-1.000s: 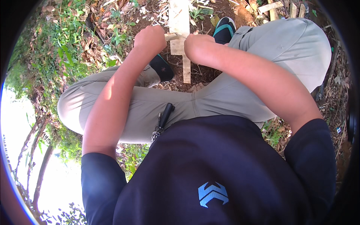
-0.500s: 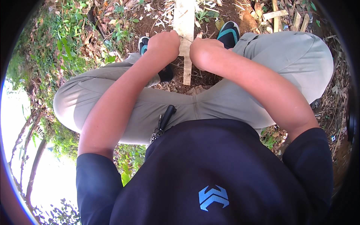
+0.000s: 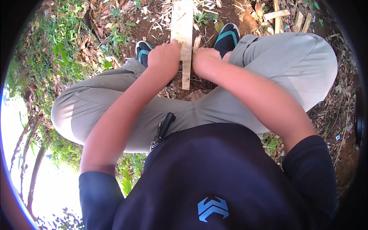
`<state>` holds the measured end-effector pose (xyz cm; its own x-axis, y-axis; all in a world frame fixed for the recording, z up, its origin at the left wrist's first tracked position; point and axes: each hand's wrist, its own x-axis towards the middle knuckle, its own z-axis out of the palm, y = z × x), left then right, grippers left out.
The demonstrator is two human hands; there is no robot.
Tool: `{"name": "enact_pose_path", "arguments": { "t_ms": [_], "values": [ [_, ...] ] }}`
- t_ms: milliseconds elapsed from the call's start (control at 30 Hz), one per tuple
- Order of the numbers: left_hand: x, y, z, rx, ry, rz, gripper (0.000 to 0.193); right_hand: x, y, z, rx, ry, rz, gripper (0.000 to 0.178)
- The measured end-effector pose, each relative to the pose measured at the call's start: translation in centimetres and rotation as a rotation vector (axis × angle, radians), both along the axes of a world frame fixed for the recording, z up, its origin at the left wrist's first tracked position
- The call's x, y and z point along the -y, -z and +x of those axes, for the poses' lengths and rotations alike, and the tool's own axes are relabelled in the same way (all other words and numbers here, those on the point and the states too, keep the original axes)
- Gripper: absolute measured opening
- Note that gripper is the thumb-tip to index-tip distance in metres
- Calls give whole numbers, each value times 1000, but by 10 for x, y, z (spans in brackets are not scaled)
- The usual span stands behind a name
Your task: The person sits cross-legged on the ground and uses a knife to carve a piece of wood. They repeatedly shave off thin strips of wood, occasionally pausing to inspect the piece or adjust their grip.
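A long pale wooden board (image 3: 181,25) lies lengthwise between my feet, and a narrower tail of wood (image 3: 186,78) reaches toward me from its near end. My left hand (image 3: 165,57) is closed in a fist against the board's left edge; what it grips is hidden. To the right of the wood, my right hand (image 3: 206,61) is closed as well, its fingers turned away from view. A short light wooden piece (image 3: 197,41) sticks up just beyond the right fist; I cannot tell whether that hand holds it.
Pale wood shavings (image 3: 165,17) litter the brown soil around the board's far part. Several cut wood pieces (image 3: 276,15) lie at the far right. My shoes (image 3: 227,38) flank the board. Green plants and dry leaves (image 3: 61,50) cover the ground on the left.
Both fists have come slightly nearer to me along the wood. A thin dark line that crossed the board between them no longer shows. The whole view has shifted a little.
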<state>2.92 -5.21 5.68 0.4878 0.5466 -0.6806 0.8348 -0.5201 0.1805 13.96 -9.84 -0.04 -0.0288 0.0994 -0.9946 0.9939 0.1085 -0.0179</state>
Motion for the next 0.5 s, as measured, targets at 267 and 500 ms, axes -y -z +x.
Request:
{"name": "enact_pose_path", "arguments": {
  "t_ms": [267, 500],
  "values": [
    [-22, -3, -13, 23, -80, -95, 28, -1, -11, 10, 112, 168, 78, 29],
    [-51, 4, -44, 106, -126, -84, 34, -40, -42, 36, 42, 257, 388, 28]
  ]
}}
